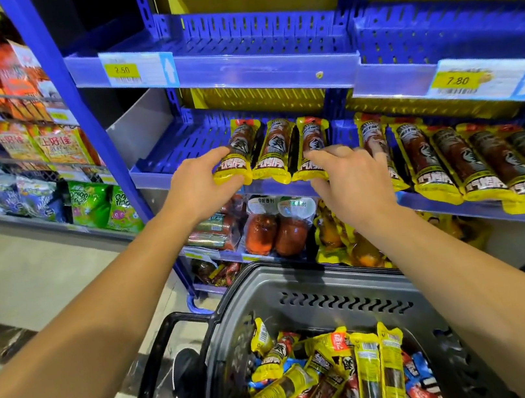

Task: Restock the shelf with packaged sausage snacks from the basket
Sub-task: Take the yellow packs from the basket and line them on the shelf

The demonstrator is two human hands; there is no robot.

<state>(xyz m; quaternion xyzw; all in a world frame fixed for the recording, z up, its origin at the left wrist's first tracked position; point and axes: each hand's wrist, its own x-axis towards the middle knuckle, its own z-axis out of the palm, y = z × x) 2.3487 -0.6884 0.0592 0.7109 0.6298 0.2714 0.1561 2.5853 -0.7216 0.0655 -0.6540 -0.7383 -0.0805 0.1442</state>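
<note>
Three yellow-and-black sausage packs lie side by side on the blue shelf (167, 165). My left hand (201, 184) grips the front end of the leftmost sausage pack (240, 151). My right hand (350, 179) pinches the front end of the third sausage pack (311, 144). The middle pack (273, 153) lies between them, untouched. Further right, a row of several matching packs (473, 160) rests on the same shelf. Below, the grey basket (304, 281) holds a heap of more yellow sausage packs (368, 370).
The upper blue shelf (231, 43) carries price tags 2.50 and 7.80. Lower shelves hold red sausages (276, 231) and other yellow packs (349, 240). A rack of snack bags (35, 147) stands at left. The basket's black handle (162, 357) juts left over the floor.
</note>
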